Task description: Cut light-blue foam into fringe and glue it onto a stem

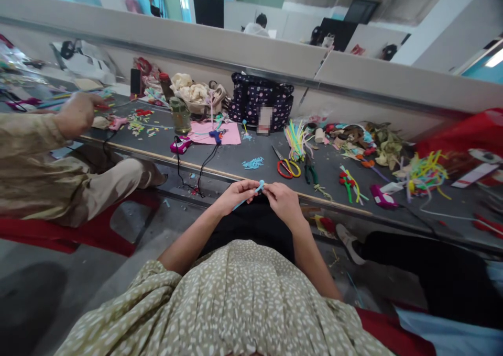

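Close to the table's front edge, my left hand [237,195] pinches a light blue pipe cleaner [260,186] whose tail slants down past my fingers. My right hand [282,200] has its fingertips closed at the upper end of the same piece, where it looks thicker or curled. Just beyond my hands lies a pile of short blue pieces [253,163]. To its right are scissors [288,168] with red and yellow handles and dark green pliers [310,173]. A blue glue gun [216,136] rests on a pink sheet [231,134].
A bundle of coloured pipe cleaners [298,141] lies before a dotted dark bag [261,102]. Left of it stands a green bottle [180,116]. A purple box [382,196] sits on the right. A co-worker's hand [78,114] reaches over the table at left; another person's leg [408,251] is at right.
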A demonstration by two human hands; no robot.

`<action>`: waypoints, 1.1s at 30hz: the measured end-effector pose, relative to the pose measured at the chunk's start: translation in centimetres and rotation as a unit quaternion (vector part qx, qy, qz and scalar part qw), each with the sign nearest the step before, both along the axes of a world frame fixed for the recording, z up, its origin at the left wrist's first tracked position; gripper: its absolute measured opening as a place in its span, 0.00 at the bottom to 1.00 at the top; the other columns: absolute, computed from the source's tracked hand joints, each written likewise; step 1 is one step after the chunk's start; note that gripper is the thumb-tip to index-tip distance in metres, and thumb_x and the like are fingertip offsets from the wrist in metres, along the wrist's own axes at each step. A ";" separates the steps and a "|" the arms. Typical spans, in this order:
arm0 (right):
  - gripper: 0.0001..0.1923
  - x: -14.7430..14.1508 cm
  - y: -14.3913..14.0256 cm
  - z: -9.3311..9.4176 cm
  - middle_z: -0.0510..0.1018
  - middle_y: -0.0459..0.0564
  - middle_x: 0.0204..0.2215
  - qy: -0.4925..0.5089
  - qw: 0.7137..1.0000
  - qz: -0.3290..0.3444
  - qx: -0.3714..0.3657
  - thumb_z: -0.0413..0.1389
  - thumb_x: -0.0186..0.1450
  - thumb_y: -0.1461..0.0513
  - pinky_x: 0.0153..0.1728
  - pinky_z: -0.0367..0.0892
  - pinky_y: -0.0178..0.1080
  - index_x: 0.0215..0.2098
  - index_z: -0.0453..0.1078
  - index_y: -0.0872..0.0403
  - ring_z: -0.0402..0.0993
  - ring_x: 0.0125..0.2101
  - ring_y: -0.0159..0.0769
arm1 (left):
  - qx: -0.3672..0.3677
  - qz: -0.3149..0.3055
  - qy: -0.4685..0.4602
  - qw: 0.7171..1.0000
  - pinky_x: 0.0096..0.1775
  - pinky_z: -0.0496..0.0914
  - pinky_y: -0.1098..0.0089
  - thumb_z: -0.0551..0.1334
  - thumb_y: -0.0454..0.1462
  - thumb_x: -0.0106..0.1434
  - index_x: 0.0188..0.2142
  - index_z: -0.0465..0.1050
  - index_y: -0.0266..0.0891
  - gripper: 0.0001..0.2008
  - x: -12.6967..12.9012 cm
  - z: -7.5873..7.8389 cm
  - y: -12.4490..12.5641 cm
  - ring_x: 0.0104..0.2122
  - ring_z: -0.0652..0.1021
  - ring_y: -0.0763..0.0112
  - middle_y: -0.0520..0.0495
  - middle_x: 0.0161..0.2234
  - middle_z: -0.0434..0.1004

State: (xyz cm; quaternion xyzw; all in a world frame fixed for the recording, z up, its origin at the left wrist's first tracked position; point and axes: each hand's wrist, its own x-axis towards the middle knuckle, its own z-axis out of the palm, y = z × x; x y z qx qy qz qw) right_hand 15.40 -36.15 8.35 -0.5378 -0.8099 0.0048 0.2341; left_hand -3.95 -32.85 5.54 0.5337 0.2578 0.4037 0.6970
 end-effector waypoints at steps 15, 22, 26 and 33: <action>0.09 -1.2 -1.3 -0.5 0.77 0.44 0.30 0.359 0.921 0.049 -0.144 0.56 0.65 0.57 0.32 0.69 0.37 0.42 0.71 0.51 0.72 0.27 0.32 | -0.021 0.103 -0.028 0.994 0.25 0.63 0.77 0.71 0.41 0.53 0.32 0.75 0.33 0.13 0.9 0.5 -0.1 0.21 0.69 0.81 0.51 0.26 0.74; 0.11 -1.8 -1.8 -0.9 0.80 0.48 0.35 0.539 0.815 0.113 -0.180 0.59 0.63 0.55 0.30 0.74 0.38 0.42 0.75 0.50 0.75 0.30 0.34 | -0.120 0.098 -0.071 0.985 0.24 0.64 0.77 0.72 0.40 0.50 0.32 0.74 0.33 0.14 1.0 1.3 -0.2 0.19 0.71 0.81 0.51 0.23 0.74; 0.07 -2.5 -2.1 -0.4 0.77 0.45 0.29 0.524 0.845 0.084 -0.067 0.60 0.63 0.57 0.26 0.69 0.35 0.35 0.77 0.50 0.69 0.24 0.29 | -0.112 0.099 -0.064 0.987 0.23 0.64 0.78 0.72 0.40 0.50 0.30 0.73 0.34 0.14 1.3 1.6 -0.6 0.18 0.71 0.81 0.52 0.23 0.74; 0.11 -3.0 -2.0 0.1 0.73 0.44 0.22 0.488 0.871 0.038 -0.045 0.60 0.63 0.55 0.30 0.64 0.35 0.27 0.77 0.52 0.67 0.25 0.30 | 0.006 0.177 -0.033 0.984 0.27 0.67 0.76 0.69 0.40 0.54 0.31 0.74 0.34 0.11 1.7 1.7 -1.2 0.21 0.72 0.79 0.52 0.23 0.74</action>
